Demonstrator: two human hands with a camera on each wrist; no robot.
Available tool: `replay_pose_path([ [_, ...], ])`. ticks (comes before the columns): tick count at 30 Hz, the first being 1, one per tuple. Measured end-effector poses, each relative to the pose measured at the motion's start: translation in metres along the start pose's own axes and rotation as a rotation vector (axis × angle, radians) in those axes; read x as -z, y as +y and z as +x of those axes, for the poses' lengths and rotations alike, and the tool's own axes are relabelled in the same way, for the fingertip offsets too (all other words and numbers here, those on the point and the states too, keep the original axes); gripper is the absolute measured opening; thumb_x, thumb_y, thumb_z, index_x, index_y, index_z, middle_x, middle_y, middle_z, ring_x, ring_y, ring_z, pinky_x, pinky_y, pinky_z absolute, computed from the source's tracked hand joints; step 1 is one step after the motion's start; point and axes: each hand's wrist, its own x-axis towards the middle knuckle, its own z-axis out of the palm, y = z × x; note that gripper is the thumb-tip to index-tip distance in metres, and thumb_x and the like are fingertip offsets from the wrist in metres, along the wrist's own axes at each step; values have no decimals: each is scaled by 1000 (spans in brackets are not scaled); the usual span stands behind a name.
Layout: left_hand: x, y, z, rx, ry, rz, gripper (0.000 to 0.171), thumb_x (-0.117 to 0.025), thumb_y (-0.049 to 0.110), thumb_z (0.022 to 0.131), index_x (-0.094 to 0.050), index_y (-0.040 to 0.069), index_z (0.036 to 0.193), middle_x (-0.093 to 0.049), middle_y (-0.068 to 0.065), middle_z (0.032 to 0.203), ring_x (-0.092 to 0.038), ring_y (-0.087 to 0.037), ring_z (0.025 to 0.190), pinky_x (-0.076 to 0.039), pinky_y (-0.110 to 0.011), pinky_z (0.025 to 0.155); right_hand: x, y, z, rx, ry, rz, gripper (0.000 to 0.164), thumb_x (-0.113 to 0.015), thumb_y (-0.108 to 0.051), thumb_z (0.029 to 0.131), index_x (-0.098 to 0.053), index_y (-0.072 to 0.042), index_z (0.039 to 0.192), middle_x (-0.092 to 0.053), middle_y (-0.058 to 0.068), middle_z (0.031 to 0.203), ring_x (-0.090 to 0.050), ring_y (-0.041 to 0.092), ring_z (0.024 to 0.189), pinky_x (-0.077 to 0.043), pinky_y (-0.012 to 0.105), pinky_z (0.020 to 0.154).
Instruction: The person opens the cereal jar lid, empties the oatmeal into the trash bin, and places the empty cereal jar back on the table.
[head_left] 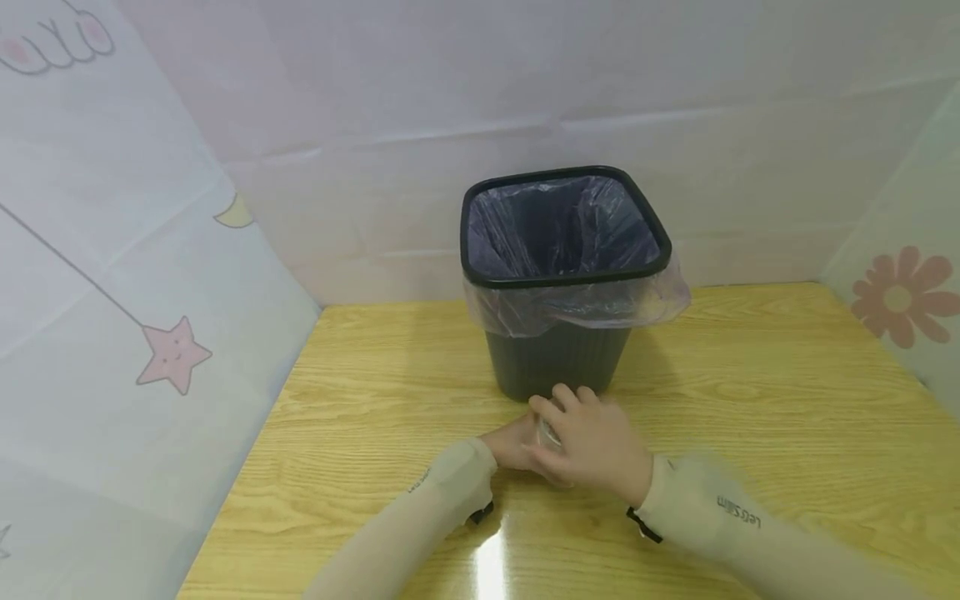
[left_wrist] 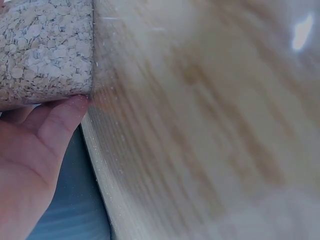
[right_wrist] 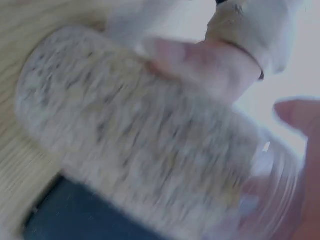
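Note:
A clear jar of oat flakes (right_wrist: 135, 125) stands on the wooden table, largely covered by both hands in the head view. My left hand (head_left: 514, 443) grips its side, with fingers and thumb around it. Over its clear top, my right hand (head_left: 600, 442) is cupped with bent fingers at the rim. The ridged clear upper end of the jar shows beside the right hand (right_wrist: 307, 130) in the right wrist view, which is blurred. Pale flakes fill the jar (left_wrist: 45, 50) in the left wrist view, where the left fingertips touch its lower edge.
Just behind the hands stands a dark waste bin (head_left: 555, 362), lined with a translucent purple bag (head_left: 510, 312). The wooden table (head_left: 360, 400) reaches back to a pale wall covering (head_left: 375, 167). Printed side walls stand at left and right.

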Motion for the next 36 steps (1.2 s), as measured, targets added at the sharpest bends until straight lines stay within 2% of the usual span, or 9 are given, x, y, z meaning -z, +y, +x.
replay_pose_path([
  [2, 1, 0, 1, -26, 2, 72, 69, -77, 6, 81, -42, 3, 140, -50, -6, 137, -49, -6, 119, -42, -19, 97, 0, -8, 0, -82, 8, -31, 50, -62, -50, 83, -67, -8, 111, -60, 13, 90, -57, 29, 68, -49, 35, 44],
  [4, 1, 1, 1, -21, 6, 96, 71, -78, 6, 80, -42, 2, 141, -49, -8, 139, -47, -7, 121, -40, -19, 99, -1, -15, 1, -140, 39, -57, 50, -64, -45, 82, -67, -4, 109, -61, 18, 89, -58, 34, 68, -51, 40, 43],
  [7, 1, 2, 0, 12, 22, 43, 71, -80, 2, 77, -45, 0, 139, -51, -11, 136, -48, -7, 119, -40, -19, 99, -2, -20, 2, -196, 77, -95, 47, -66, -41, 81, -66, -1, 105, -60, 21, 85, -58, 36, 63, -49, 42, 39],
  [10, 0, 3, -1, 31, 22, 22, 66, -80, 0, 76, -49, 0, 134, -55, -11, 131, -50, -5, 113, -43, -18, 95, -5, -20, 1, -203, 111, -131, 45, -68, -40, 80, -66, 0, 101, -59, 22, 80, -57, 35, 56, -47, 41, 36],
  [17, -2, 1, 1, 67, 23, 34, 58, -80, 7, 77, -53, 3, 128, -59, -5, 122, -52, 0, 102, -45, -16, 89, -13, -9, 1, -52, 216, -155, 38, -59, -36, 82, -63, 1, 91, -54, 17, 69, -47, 26, 45, -44, 35, 34],
  [23, -1, 1, 3, 42, 4, 81, 55, -79, 10, 79, -52, 3, 127, -60, -3, 119, -52, 0, 99, -46, -15, 86, -15, 0, 1, 51, 248, -124, 33, -51, -35, 82, -59, -2, 87, -51, 12, 68, -41, 21, 43, -38, 29, 34],
  [31, -3, -1, 3, 101, 3, -63, 53, -78, 5, 79, -53, 4, 126, -60, 2, 116, -55, -1, 97, -50, -19, 84, -14, 12, 2, 183, 200, -84, 33, -57, -37, 83, -63, -6, 91, -54, 10, 73, -44, 17, 46, -38, 25, 37],
  [36, -4, -1, 1, 160, 19, -79, 58, -79, 8, 78, -51, 8, 129, -58, 7, 118, -55, -2, 100, -49, -20, 86, -14, 19, 4, 274, 228, -43, 37, -45, -38, 92, -63, -6, 92, -49, 6, 71, -37, 12, 46, -32, 21, 37],
])
